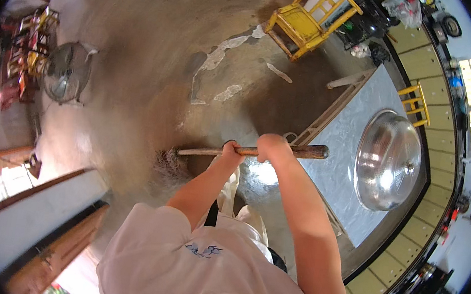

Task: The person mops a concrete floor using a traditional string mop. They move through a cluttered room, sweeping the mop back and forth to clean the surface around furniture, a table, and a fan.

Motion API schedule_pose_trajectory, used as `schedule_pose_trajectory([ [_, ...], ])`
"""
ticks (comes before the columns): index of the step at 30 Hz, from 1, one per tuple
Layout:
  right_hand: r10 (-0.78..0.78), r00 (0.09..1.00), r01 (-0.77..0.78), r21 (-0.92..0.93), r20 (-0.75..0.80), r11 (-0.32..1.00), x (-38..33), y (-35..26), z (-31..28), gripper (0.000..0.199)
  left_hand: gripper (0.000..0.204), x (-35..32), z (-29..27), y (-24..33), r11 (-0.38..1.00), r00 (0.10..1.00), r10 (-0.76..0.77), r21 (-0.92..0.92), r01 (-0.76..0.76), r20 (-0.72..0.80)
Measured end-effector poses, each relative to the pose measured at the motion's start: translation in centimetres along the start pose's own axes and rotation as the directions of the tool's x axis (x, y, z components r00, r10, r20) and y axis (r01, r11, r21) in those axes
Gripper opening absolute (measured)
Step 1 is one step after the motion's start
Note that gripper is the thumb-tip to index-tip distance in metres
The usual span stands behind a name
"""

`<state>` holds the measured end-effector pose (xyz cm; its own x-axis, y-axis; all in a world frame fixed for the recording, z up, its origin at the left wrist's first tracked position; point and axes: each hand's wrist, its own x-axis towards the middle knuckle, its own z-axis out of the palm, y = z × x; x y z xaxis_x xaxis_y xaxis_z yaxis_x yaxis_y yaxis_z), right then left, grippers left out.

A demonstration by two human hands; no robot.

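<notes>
A mop with a long wooden handle (203,151) is held across in front of me, its grey stringy head (169,166) resting on the floor to the left. My left hand (233,151) is closed around the middle of the handle, with a dark band at the wrist. Farther up, toward the thick worn end, my right hand (273,148) wraps the same handle. That end sticks out to the right, over the edge of a grey-topped table (330,151).
A large domed metal cover (389,160) sits on the table. Ahead stands a yellow wooden chair (305,25); another yellow chair (418,105) is behind the table. At the left are a floor fan (66,72) and stacked chairs (30,48). Cabinets (440,168) line the right side.
</notes>
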<state>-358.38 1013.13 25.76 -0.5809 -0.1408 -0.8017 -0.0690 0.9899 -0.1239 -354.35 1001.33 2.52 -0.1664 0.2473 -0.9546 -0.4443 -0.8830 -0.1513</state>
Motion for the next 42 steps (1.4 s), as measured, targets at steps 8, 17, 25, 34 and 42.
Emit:
schedule_pose_trajectory([
  [8, 0.342, 0.939, -0.289, 0.443, -0.042, 0.849, -1.4, 7.4, 2.9, 0.022, 0.019, 3.0, 9.0, -5.0, 0.892, 0.988, -0.052, 0.439, 0.11, -0.143],
  [17, 0.481, 0.82, -0.402, 0.91, 0.31, 0.1, -4.7, 0.2, 17.2, 0.026, 0.018, 7.5, 0.8, -8.6, 0.334, 0.983, 0.144, 0.941, 0.056, -0.11],
  [25, 0.527, 0.734, -0.112, 0.842, 0.428, -0.527, -1.4, -20.8, 23.4, 0.02, 0.022, 3.5, -6.6, 1.6, -0.292, 0.995, 0.056, 0.952, 0.095, -0.082],
  [34, 0.625, 0.584, -0.199, 0.838, 0.518, -0.509, 3.8, -37.6, 17.4, 0.02, 0.023, 0.9, -6.7, 13.3, -0.705, 0.997, -0.004, 0.707, 0.049, -0.073],
  [42, 0.6, 0.548, -0.489, 0.805, 0.583, -0.336, 8.8, -38.2, 5.6, 0.029, 0.012, 1.0, -0.7, 20.7, -0.802, 0.998, -0.039, 0.597, -0.004, -0.047],
])
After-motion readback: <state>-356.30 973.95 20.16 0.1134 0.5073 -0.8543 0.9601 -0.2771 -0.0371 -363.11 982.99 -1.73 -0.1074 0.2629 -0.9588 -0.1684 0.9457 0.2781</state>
